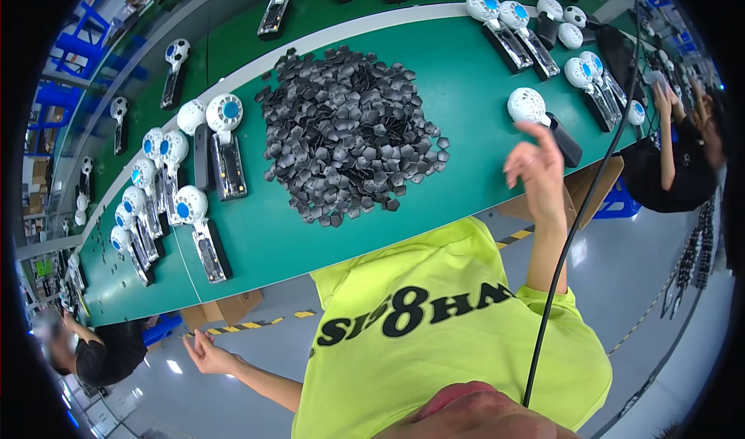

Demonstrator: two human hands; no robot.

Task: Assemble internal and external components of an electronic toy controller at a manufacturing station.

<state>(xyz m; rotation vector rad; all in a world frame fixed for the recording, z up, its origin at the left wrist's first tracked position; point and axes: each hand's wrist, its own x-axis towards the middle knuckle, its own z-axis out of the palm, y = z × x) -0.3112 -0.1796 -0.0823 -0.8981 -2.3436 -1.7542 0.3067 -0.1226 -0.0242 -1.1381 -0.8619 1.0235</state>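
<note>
A: What is around the hands, going left to right?

B: Past the left hand (209,355) is a co-worker (112,353) in black. The left hand is off the table's near edge, fingers loosely curled, nothing visible in it. Beside it is a cardboard box (233,307); farther forward, on the green table (260,256), stand the left units (172,149), many with blue discs. Between the hands, farther forward, lies a heap (349,132) of black pentagonal pieces.

A: And the right hand?

B: The right hand (537,163) is half curled, fingers apart, apparently holding nothing. A black cable (536,353) runs close past its right. Farther forward are the right units (515,15); far right, another co-worker (660,187).

A: What is nearest it?

B: One unit (527,104), just beyond its fingertips: a white ball pierced with holes, its black handle slanting rightward. Fingers overlap it; I cannot tell whether they touch.
</note>
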